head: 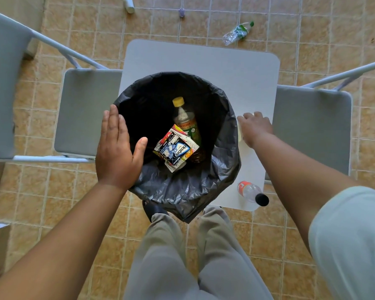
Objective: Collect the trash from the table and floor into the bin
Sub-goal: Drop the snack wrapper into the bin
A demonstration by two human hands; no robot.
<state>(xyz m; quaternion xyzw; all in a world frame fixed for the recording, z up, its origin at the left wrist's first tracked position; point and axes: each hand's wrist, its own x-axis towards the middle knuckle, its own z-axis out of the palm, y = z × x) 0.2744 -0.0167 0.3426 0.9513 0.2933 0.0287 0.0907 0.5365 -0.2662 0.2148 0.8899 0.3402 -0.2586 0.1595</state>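
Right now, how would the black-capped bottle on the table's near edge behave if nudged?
The black-capped bottle looks empty and clear, so probably light. It lies on its side near the table edge, so a nudge might roll it off. Thin plastic likely dents when squeezed.

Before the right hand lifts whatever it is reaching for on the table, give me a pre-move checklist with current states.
1. Bin mouth open, liner spread: ok.
2. Left hand steadying the rim: ok, flat against it.
3. Right hand on a pale item: grip cannot tell.
4. Room in bin above the yellow-capped bottle and Dentyne wrapper: ok.
5. Trash all collected: not ok; black-capped bottle on table, crushed green bottle on floor.
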